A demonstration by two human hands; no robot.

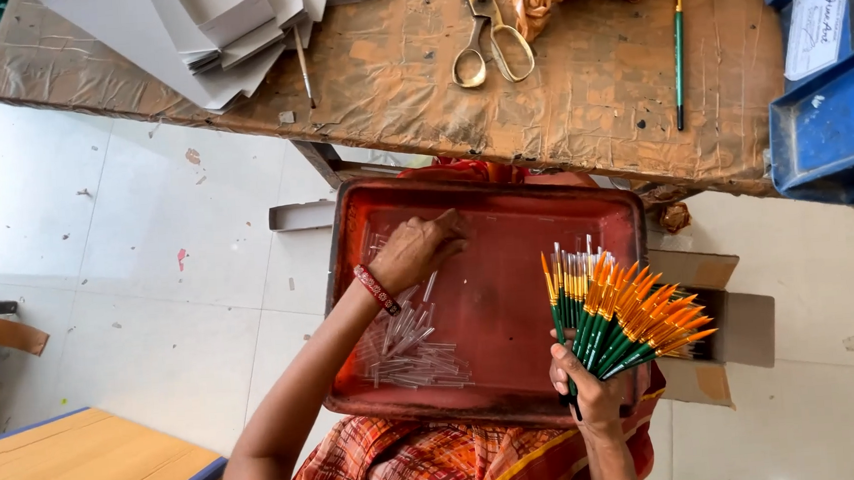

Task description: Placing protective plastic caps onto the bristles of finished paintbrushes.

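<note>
A red plastic tray [510,304] rests on my lap. My left hand [418,250], with a red bead bracelet on the wrist, reaches into the tray's far left part, fingers curled down among clear plastic tubes [409,345] scattered along the tray's left side. Whether it grips a tube is hidden. My right hand [586,388] holds a fanned bunch of green-handled paintbrushes with orange ends [619,312] over the tray's right edge.
A low table covered in brown wrap [587,102] stands ahead, holding scissors [489,34], a single green brush [678,52], folded grey card [227,35] and crumpled brown paper. Blue bins [829,116] sit at right. An open cardboard box [729,330] lies right of the tray.
</note>
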